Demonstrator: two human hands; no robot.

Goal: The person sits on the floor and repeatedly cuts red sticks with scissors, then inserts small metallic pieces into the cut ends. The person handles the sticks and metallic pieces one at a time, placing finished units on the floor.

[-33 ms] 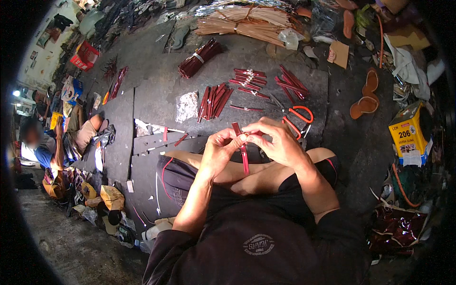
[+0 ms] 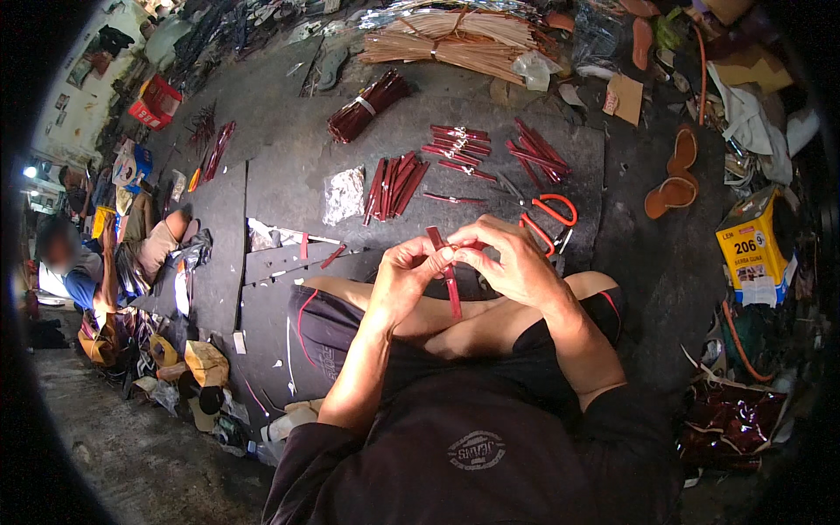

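Observation:
Over my crossed legs, my left hand (image 2: 404, 278) pinches a dark red strap strip (image 2: 452, 296) that stands nearly upright, its ends showing above and below my fingers. My right hand (image 2: 509, 261) comes in from the other side, its thumb and forefinger pinched against the strip's middle; whatever small thing is between those fingertips is hidden. Beyond my hands lie a loose pile of red strips (image 2: 394, 185), a stack of strips with shiny metal fittings (image 2: 459, 144) and a single fitted strip (image 2: 455, 199). Orange-handled pliers (image 2: 555, 210) rest just beyond my right hand.
A clear bag of small silvery pieces (image 2: 344, 197) lies beside the strips. Farther off are a tied dark red bundle (image 2: 367, 105) and tan strips (image 2: 455, 44). Brown sandals (image 2: 674, 192) and a yellow box (image 2: 752, 249) stand right. Another person (image 2: 83, 271) sits left.
The lower end of the red strip has shifted very slightly right and up. Both hands hold nearly the same place.

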